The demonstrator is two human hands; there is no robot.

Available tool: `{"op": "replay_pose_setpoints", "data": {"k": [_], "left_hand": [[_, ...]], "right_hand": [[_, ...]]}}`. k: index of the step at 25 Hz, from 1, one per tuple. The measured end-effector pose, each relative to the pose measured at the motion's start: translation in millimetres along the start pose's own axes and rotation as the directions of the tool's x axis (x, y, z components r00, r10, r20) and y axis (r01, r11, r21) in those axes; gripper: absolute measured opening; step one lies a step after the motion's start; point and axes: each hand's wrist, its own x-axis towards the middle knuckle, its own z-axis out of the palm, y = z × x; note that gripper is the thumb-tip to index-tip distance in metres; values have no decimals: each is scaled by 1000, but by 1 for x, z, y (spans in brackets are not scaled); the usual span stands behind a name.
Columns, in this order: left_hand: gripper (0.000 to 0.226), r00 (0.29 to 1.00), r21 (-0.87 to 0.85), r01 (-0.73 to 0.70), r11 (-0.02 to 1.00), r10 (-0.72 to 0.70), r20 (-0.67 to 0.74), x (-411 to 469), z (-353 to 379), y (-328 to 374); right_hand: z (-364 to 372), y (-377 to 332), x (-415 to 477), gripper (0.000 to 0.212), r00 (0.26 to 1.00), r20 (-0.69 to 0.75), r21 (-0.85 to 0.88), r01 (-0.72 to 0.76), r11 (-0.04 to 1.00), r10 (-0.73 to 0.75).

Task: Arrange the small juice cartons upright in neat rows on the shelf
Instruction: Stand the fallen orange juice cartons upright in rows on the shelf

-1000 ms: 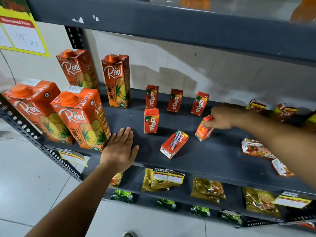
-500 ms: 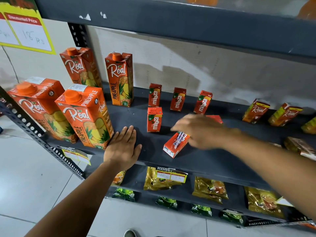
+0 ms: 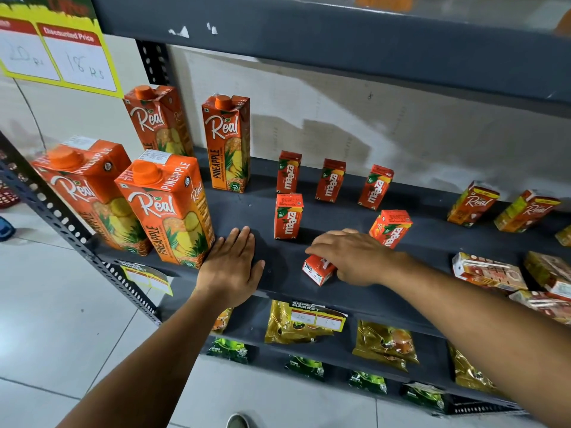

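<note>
Three small orange Maaza cartons stand upright in a back row point(image 3: 330, 180) on the dark shelf point(image 3: 247, 211). In front of them stand two more, one at the left point(image 3: 288, 216) and one at the right point(image 3: 391, 228). A sixth small carton point(image 3: 318, 268) lies on its side near the shelf's front edge, and my right hand point(image 3: 352, 257) is closed over it. My left hand point(image 3: 233, 265) rests flat, fingers apart, on the shelf's front edge beside a tall pineapple carton.
Several tall Real pineapple cartons point(image 3: 168, 208) fill the shelf's left end. At the right, small Real cartons point(image 3: 472, 203) stand at the back and others point(image 3: 488, 271) lie flat near the front. Snack packets point(image 3: 296, 324) hang on the shelf below.
My right hand let go of the carton it stood upright at the right front, moved left and came down on the lying carton. The left hand stayed put.
</note>
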Motion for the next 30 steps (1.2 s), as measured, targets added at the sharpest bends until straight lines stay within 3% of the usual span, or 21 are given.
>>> {"op": "replay_pose_setpoints", "data": {"k": [2,6,10,12,14,15,16,18,19,21,23,25,30], "left_hand": [[73,1000,2,11,1000,-11,-8,-1,0,-3],[73,1000,7,10,1000,-10,-4,-3,3,-2],[71,1000,14,7,1000,-7,-12,1,1,-3],[70,1000,14,15,1000,-15,-17,0,1,-5],[70,1000,11,12,1000,-12,-8,-1,2,-3],[70,1000,10,7,1000,-7,-5,-2,3,-1],[70,1000,8,3,1000,-3,-4,-2,3,1],[70,1000,6,3,1000,-3,-8,-2,2,0],[70,1000,6,7,1000,-7,-13,-2,2,-1],[70,1000,5,8,1000,-8,-19,-2,2,-3],[71,1000,1,7,1000,-7,-18,-1,1,-2],[73,1000,1,8,1000,-8,-16,-1,2,-2],[75,1000,-8,2,1000,-2,-30,0,1,0]], "right_hand": [[-3,4,3,66,1000,-2,-120,-20,993,20],[-20,12,9,42,999,28,-231,-17,973,24],[-44,31,14,28,987,-144,-295,20,955,-65],[-49,30,18,18,991,-126,-45,48,998,-53],[-51,31,18,30,1000,-18,294,-13,956,19],[-52,36,16,40,999,0,340,-38,940,41],[-54,40,12,46,1000,11,314,-24,949,22],[-58,49,10,36,1000,25,123,15,992,-18],[-61,51,11,43,997,42,-39,59,997,-58],[-65,52,15,63,997,23,-146,81,986,-78],[-74,52,18,59,999,-15,-141,37,989,-39],[-81,50,21,51,994,36,-86,-100,991,103],[-89,30,35,52,871,143,16,-477,879,470]]}}
